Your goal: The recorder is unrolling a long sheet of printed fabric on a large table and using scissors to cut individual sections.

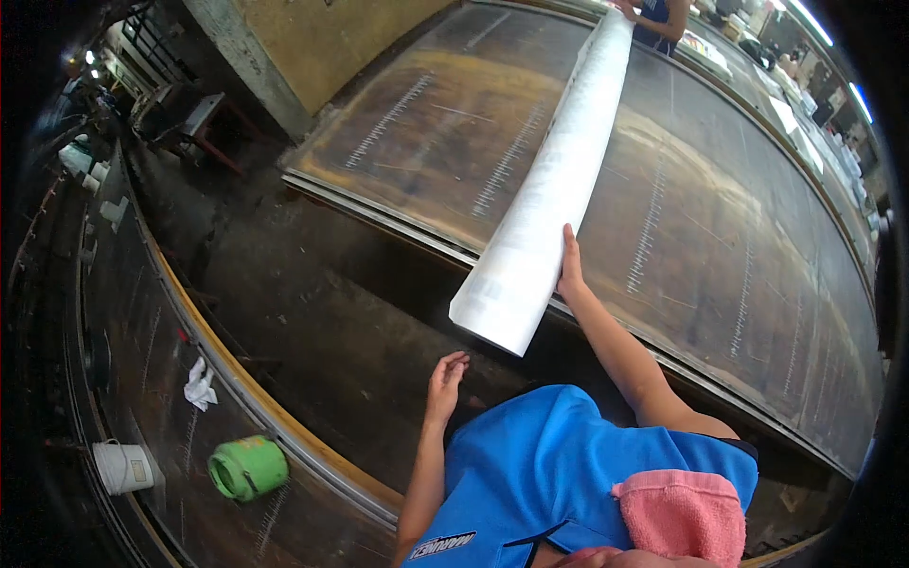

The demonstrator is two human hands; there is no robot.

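Note:
A long white roll (549,204) of sheet material, faintly marked with grey, lies across the dark table and slants away from me. Its near end is hollow and juts past the table's edge. My right hand (571,263) grips the roll's right side near this end, with one digit stretched up along it and the rest partly hidden. Below and left of the hollow end, my left hand (447,383) hangs free with loosely bent fingers, apart from the roll and holding nothing. At the far end, another person's hand (623,9) touches the roll.
The dark table (426,123) has rows of short white marks and a metal-edged rim. Behind me on the left, another long table (142,360) carries a green container (248,469), a white bucket (123,468) and a crumpled white cloth (200,385). A concrete pillar (251,66) stands at the far left.

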